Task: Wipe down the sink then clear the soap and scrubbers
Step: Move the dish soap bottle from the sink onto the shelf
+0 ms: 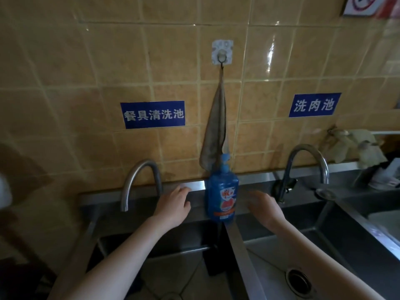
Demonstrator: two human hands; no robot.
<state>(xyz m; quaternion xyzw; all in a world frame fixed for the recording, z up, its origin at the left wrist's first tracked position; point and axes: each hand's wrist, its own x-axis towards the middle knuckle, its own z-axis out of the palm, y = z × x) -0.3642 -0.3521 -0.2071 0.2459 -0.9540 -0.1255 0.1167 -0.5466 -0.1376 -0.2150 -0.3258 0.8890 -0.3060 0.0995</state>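
A blue dish soap bottle (222, 195) with a pump top stands upright on the back ledge of the steel double sink (240, 252), right above the divider. My left hand (173, 204) rests flat on the ledge just left of the bottle, fingers apart, holding nothing. My right hand (263, 205) lies palm down on the ledge just right of the bottle, also holding nothing. A grey-brown cloth (215, 135) hangs from a wall hook (222, 53) directly behind the bottle. No scrubber shows clearly.
A curved faucet (138, 180) arches over the left basin and another faucet (305, 167) over the right basin, whose drain (298, 282) is visible. Crumpled rags and clutter (355, 146) sit at the far right. Tiled wall carries two blue signs.
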